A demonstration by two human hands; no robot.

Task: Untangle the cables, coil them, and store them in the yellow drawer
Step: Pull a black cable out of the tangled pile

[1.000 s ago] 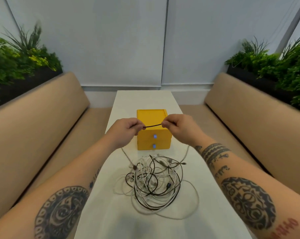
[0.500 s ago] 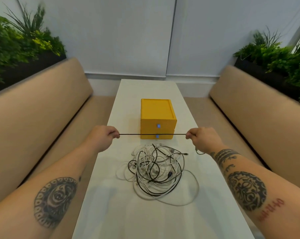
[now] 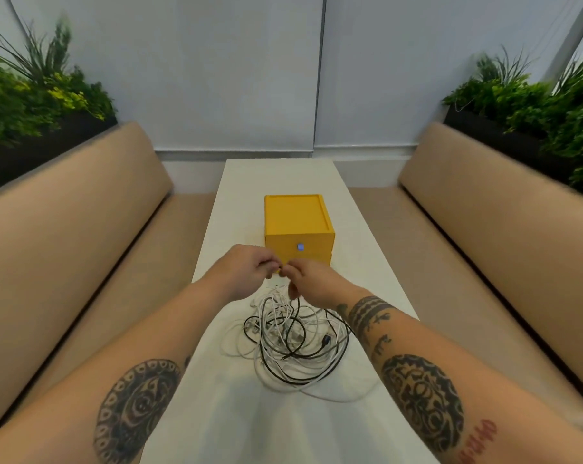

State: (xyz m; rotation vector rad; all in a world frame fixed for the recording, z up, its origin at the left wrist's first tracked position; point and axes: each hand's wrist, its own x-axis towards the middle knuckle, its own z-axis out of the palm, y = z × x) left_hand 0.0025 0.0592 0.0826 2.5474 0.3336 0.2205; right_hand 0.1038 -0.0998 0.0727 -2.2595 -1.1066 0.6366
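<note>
Left hand (image 3: 246, 274) & right hand (image 3: 312, 284) meet fingertip-to-fingertip, pinched shut on sth too small to tell | tangled cables (image 3: 293, 343) lie mid white worktop (image 3: 273, 430), just below hands | yellow drawer (image 3: 298, 227) unit behind, closed.

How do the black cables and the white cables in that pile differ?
The black cables form a few bold loops on top of the pile; the white cables are more numerous and nearly blend into the white table. White loops spill furthest out. Both are tangled together.
</note>
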